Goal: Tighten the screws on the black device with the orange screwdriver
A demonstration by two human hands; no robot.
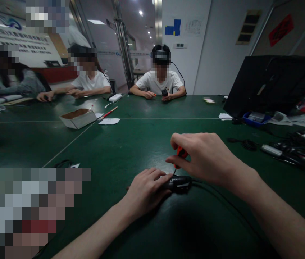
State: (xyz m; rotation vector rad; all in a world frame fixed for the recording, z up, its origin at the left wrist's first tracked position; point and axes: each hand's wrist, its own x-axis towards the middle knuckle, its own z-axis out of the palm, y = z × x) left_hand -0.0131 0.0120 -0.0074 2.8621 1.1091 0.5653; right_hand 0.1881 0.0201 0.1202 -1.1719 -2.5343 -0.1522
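Note:
A black, handle-shaped device (181,182) with a cord lies on the green table in front of me. My left hand (151,185) is closed over its left part, pressing it to the tabletop and covering much of it. Above the device, my right hand (202,154) pinches an orange and black screwdriver (181,153). The screwdriver's thin shaft points down, its tip at the device's upper side beside my left fingertips. Whether the tip sits in a screw is too small to tell. From the device's right end the black cord (217,192) runs toward the lower right.
A large black monitor (271,86) stands at the right, near a blue tray (256,118) and tangled corded devices (290,151). An open cardboard box (78,118), a red pen-like stick (109,113) and paper (109,121) lie ahead left. Several people sit around the table.

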